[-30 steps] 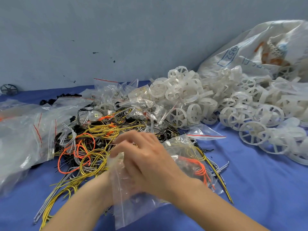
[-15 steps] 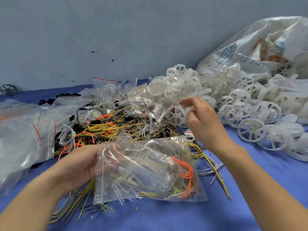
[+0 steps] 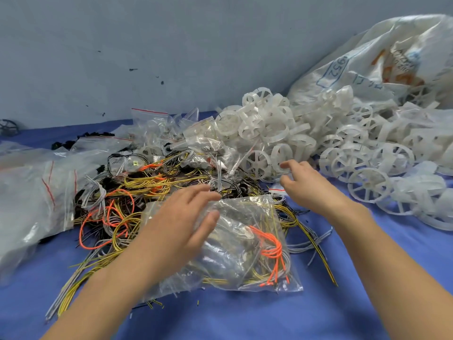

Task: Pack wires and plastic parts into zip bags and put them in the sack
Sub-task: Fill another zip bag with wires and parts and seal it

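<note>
A blue cloth covers the counter (image 3: 245, 315) beneath a tangle of yellow, orange, grey and black wires (image 3: 152, 184). The clear zip bag (image 3: 245, 231) in front shows orange and yellow-and-black strands through its film. Milky white spoked plastic wheels (image 3: 267, 126) pile up at right against a white sack (image 3: 362, 52) printed in blue and orange. More clear bags (image 3: 31, 192) at left carry thin red lines. The pale grey-blue wall (image 3: 196, 45) is flecked with dark specks.

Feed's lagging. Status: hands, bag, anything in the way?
Left hand open over bag. Right hand open, at wheels. Bag holds wires, not yet in sack. Loose wires crowd it.
</note>
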